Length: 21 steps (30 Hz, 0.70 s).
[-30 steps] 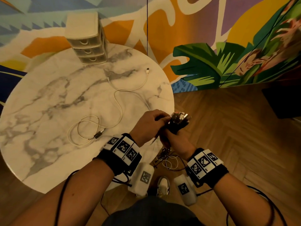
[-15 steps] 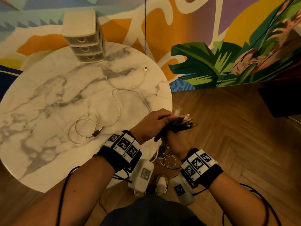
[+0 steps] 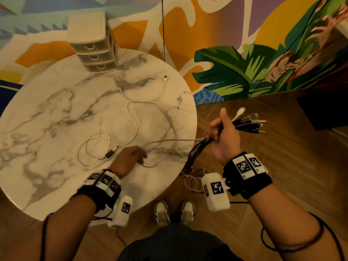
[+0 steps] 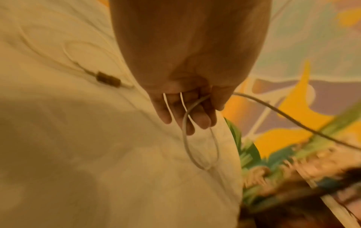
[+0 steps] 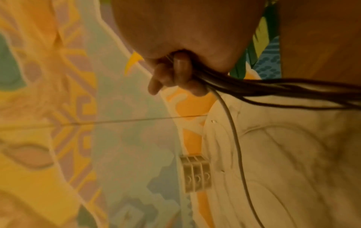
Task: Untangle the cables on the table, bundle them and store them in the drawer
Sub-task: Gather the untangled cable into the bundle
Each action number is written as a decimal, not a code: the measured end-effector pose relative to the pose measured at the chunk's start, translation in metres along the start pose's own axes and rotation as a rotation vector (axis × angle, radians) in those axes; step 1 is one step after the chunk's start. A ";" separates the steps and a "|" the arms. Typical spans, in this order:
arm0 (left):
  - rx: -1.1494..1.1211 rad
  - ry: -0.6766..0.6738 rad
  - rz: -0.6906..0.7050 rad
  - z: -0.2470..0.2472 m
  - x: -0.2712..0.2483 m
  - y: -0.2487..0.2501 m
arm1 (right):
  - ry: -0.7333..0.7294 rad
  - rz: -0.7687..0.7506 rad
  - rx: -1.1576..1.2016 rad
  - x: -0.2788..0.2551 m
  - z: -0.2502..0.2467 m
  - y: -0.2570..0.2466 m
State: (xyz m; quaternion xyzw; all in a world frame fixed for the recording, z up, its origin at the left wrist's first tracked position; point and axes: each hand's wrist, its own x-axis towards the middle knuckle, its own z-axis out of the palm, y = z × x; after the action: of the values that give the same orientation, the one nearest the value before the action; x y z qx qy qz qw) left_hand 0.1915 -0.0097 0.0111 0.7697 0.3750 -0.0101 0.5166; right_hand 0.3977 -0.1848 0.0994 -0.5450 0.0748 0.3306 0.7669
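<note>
A bunch of dark cables point(image 3: 243, 125) is gripped in the right hand point(image 3: 225, 140), fingers curled tight round it and thumb raised, out past the edge of the round marble table point(image 3: 47, 113). The plug ends fan out to the right of the fist, and the loose tails hang down toward the wooden floor point(image 3: 282, 166). A single pale cable point(image 3: 169, 141) is stretched from that fist across the table edge to the left hand point(image 3: 128, 160), where it is pinched in curled fingers point(image 4: 203, 118) (a small loop dangles below them in the left wrist view). The left hand is held low over the tabletop. A white cable point(image 3: 131, 117) is left lying in loose curves on the marble, one plug near the far rim, coils beside the left hand. A small three-drawer unit point(image 3: 92, 42) is stood at the far edge, drawers closed.
</note>
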 end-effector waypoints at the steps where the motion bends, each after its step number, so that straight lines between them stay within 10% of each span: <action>1: -0.011 0.089 -0.004 -0.015 0.005 -0.001 | 0.026 -0.031 0.023 0.002 -0.002 -0.004; 8: 0.139 0.502 0.148 -0.051 0.008 0.084 | 0.005 -0.140 0.037 0.002 -0.001 -0.008; 14: 0.906 0.247 0.421 0.041 -0.036 0.160 | -0.281 -0.016 -0.605 -0.018 0.006 0.019; 21: 0.889 0.031 0.490 0.060 -0.025 0.125 | -0.125 -0.019 -0.466 -0.014 -0.010 0.015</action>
State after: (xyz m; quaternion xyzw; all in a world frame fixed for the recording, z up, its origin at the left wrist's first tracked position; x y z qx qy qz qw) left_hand 0.2694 -0.0949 0.0916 0.9806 0.1505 -0.0360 0.1206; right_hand 0.3802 -0.1969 0.0904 -0.6863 -0.0559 0.3648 0.6268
